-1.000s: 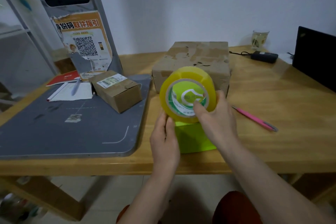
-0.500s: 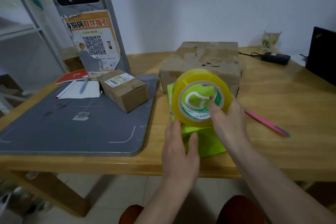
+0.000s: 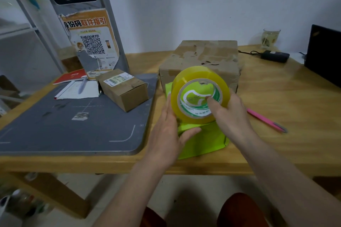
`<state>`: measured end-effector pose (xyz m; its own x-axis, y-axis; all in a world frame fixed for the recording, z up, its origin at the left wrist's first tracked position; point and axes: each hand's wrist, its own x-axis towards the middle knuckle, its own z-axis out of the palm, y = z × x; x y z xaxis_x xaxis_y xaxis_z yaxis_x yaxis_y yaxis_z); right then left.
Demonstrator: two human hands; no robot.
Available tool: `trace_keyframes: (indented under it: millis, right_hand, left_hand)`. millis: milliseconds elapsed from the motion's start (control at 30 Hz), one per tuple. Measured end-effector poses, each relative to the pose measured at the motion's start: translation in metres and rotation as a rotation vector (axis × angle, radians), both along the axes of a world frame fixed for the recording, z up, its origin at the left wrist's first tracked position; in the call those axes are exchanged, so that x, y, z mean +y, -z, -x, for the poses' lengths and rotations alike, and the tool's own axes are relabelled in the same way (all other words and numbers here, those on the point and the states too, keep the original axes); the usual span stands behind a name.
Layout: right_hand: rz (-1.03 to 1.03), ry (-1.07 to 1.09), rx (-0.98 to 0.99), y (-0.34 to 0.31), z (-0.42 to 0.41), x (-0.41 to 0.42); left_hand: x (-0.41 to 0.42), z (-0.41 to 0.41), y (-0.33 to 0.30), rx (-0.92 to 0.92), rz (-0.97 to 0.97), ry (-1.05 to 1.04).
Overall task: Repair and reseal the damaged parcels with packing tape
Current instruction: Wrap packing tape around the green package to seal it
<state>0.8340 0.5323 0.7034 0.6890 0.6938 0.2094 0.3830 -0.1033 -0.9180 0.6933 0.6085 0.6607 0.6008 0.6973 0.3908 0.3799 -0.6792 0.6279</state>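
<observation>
A big roll of yellow packing tape [image 3: 193, 75] stands on edge above a bright green parcel [image 3: 204, 140] on the wooden table. My right hand [image 3: 230, 114] grips the roll, thumb hooked into its cardboard core. My left hand [image 3: 169, 132] lies flat against the roll's left side, fingers straight, thumb stretched under it. Behind the roll sits a large worn cardboard parcel [image 3: 204, 57] with torn patches on top. A small brown parcel [image 3: 123, 88] with a white label lies on the grey mat.
The grey mat [image 3: 70, 125] covers the table's left half, with a notepad and pen [image 3: 81, 88] and a scanner stand [image 3: 88, 29] behind. A pink pen [image 3: 265, 121] lies right of my hands. A black adapter [image 3: 275, 56], a glass [image 3: 270, 37] and a dark screen [image 3: 324, 55] stand at the far right.
My left hand has slid up along the roll's left side, its thumb now reaching under it. The right thumb stays in the core. The view has shifted slightly.
</observation>
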Motion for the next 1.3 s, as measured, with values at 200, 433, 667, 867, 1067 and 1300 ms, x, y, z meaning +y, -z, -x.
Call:
trace_keyframes:
  millis: [200,433,667,867,1067,1300]
  right_hand:
    - [-0.032,-0.015,-0.061,-0.021,-0.032,-0.011]
    - [-0.192,0.040,-0.002,-0.015,-0.059,-0.024]
    - [-0.181,-0.016,0.293,0.012,-0.049,-0.015]
    - [-0.187,-0.057,0.434,-0.009,-0.082,-0.026]
    - [-0.233,-0.057,0.533,-0.004,-0.081,-0.027]
    - [-0.191,-0.072,0.380,-0.006,-0.075,-0.019]
  left_hand:
    - [-0.002,0.004,-0.007,0.130,-0.081,-0.003]
    - [0.000,0.003,-0.008,0.181,-0.102,0.019]
    - [0.007,0.007,-0.015,0.260,-0.152,0.075]
    - [0.007,0.007,-0.020,0.301,-0.114,0.084]
    - [0.015,-0.003,-0.034,0.691,-0.299,0.084]
    - [0.004,-0.057,-0.048,0.831,-0.141,0.189]
